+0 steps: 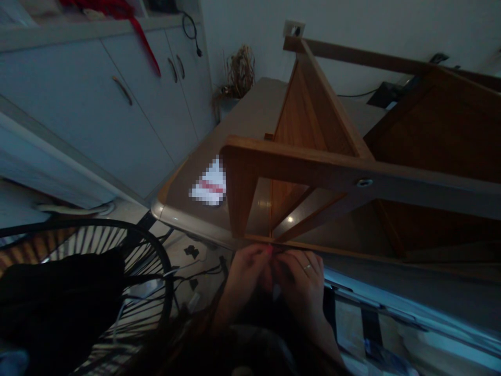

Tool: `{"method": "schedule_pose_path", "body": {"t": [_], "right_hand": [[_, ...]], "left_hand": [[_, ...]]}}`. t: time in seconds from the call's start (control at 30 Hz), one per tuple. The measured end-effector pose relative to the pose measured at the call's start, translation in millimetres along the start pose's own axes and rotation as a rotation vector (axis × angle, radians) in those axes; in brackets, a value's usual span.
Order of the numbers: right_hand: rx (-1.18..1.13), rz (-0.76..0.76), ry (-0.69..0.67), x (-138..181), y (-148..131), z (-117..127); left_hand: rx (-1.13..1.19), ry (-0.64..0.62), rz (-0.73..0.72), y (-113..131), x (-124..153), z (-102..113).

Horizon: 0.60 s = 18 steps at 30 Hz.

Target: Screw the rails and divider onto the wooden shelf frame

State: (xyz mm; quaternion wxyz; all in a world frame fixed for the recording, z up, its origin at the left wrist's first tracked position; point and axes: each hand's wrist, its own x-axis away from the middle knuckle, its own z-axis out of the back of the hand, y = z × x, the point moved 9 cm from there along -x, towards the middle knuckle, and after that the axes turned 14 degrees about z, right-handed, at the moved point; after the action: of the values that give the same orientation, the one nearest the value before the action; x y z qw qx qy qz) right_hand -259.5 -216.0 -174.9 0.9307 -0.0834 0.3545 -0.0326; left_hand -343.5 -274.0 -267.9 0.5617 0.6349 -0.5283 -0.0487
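Note:
My left hand (246, 274) and my right hand (303, 282) are pressed together just below the near edge of a wooden frame (313, 167) that lies on a grey table (250, 112). Fingers of both hands are curled and pinched around something small and dark between them, too dim to name. A ring shows on my right hand. The fingertips touch the frame's lower rail (297, 245).
White cabinets (97, 99) with metal handles fill the left. A black fan grille (129, 245) with dark cloth over it sits low left. Cables and plugs (195, 261) lie on the floor. A dried plant (239, 70) stands at the table's far end.

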Motion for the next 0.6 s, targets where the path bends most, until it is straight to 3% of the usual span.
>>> {"method": "schedule_pose_path", "body": {"t": [0.6], "right_hand": [[0.001,-0.053,0.025,0.8,-0.6,-0.1]], "left_hand": [[-0.033,0.029,0.006,-3.5,-1.1,4.6]]}}
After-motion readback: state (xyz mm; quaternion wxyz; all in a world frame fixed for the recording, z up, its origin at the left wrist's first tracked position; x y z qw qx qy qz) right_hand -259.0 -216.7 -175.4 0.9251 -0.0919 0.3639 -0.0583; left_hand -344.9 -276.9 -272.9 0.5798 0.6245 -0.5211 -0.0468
